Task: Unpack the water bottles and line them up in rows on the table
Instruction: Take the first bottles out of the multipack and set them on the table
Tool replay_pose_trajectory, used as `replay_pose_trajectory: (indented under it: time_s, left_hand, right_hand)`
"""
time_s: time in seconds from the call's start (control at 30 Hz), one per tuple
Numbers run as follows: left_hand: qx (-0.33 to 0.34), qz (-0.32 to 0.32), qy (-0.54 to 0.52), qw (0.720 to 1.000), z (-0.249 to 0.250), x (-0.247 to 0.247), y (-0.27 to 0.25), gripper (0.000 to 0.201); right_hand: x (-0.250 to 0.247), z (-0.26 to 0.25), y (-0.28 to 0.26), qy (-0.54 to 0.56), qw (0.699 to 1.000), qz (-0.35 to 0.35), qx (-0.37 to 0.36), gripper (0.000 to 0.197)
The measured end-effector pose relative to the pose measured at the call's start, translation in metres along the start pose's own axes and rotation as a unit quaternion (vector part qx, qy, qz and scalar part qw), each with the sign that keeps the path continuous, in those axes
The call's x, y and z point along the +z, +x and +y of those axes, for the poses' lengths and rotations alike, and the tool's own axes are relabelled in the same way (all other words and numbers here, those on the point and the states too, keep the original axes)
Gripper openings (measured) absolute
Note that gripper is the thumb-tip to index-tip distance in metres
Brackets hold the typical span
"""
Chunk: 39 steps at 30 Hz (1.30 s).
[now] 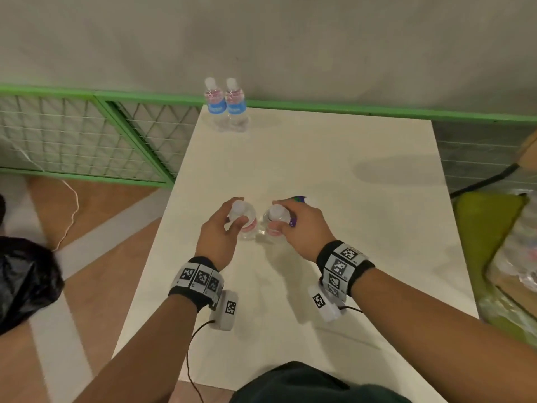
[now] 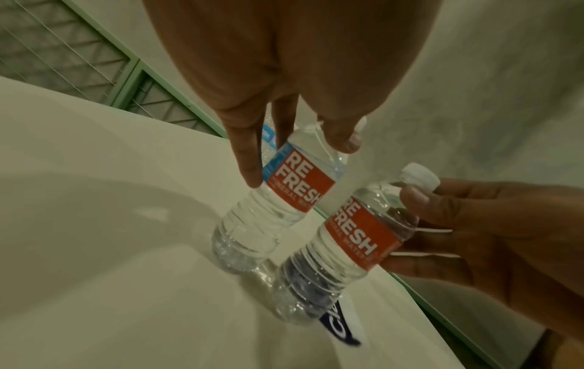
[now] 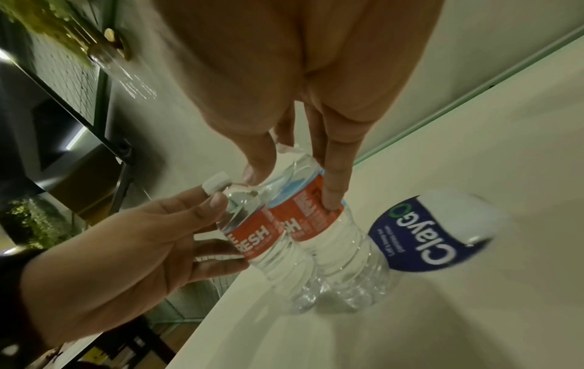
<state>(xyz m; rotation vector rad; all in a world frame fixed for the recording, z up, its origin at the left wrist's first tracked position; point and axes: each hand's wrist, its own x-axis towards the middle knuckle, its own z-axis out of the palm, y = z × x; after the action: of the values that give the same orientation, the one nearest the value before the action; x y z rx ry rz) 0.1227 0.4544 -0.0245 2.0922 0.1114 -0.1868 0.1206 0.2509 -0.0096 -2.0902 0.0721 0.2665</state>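
Observation:
Two small clear water bottles with red and blue labels stand side by side, touching, near the middle of the white table. My left hand grips the left bottle at its neck and label; the left wrist view shows this bottle between thumb and fingers. My right hand grips the right bottle the same way, with fingers on the label of this bottle. Two more bottles stand together at the table's far left corner.
A white container with a dark blue label lies on the table just behind my right hand. A green mesh fence runs left of the table. A black bag sits on the floor at left. Green cushion and plastic wrap at right.

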Motion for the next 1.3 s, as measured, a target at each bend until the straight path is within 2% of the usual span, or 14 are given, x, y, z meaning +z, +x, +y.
replay_pose_trajectory:
  time_s: [0.13,0.3,0.63,0.7,0.77,0.83,0.87,0.93,1.03,1.13,1.23,1.3]
  left_hand:
    - [0.006,0.026,0.022,0.999,-0.001,-0.01,0.041,0.039]
    - [0.02,0.008,0.03,0.999,0.007,-0.012,0.079,0.041]
    - [0.034,-0.04,0.033,0.998,0.003,-0.014,0.088,0.042]
    - [0.047,-0.061,0.06,0.995,0.003,-0.018,0.083,0.046]
    - [0.054,-0.071,0.066,0.994,0.005,-0.02,0.075,0.055]
    - [0.038,-0.05,0.053,0.997,0.006,-0.022,0.062,0.064]
    - [0.035,-0.02,0.046,0.998,0.007,-0.023,0.055,0.067]
    - [0.064,0.051,0.031,0.996,0.015,-0.026,0.037,0.064]
    - [0.178,0.104,0.073,0.976,0.044,-0.032,0.004,0.051]
    - [0.266,0.037,0.136,0.954,0.073,-0.023,-0.031,0.035]
    - [0.266,-0.133,0.181,0.937,0.088,0.016,-0.055,0.025]
    - [0.246,-0.274,0.245,0.897,0.092,0.059,-0.067,0.022]
  right_hand:
    - [0.017,-0.016,0.03,-0.038,0.999,0.019,0.004,0.043]
    - [0.018,-0.022,0.038,-0.064,0.998,0.026,0.006,0.039]
    - [0.009,-0.023,0.041,-0.086,0.996,0.009,-0.003,0.038]
    - [0.006,-0.02,0.044,-0.079,0.997,-0.007,0.0,0.044]
    - [-0.003,-0.018,0.042,-0.079,0.996,-0.037,0.007,0.06]
    - [-0.016,-0.015,0.035,-0.091,0.994,-0.061,0.015,0.078]
    - [-0.023,-0.012,0.029,-0.091,0.994,-0.063,0.02,0.08]
    - [-0.038,0.001,0.012,-0.082,0.995,-0.047,0.024,0.069]
    - [-0.066,0.03,-0.031,-0.103,0.995,-0.004,0.012,0.034]
    - [-0.103,0.067,-0.096,-0.177,0.983,-0.029,0.046,0.022]
    - [-0.138,0.107,-0.165,-0.217,0.968,-0.051,0.112,0.022]
    - [-0.16,0.134,-0.205,-0.228,0.956,-0.061,0.176,0.024]
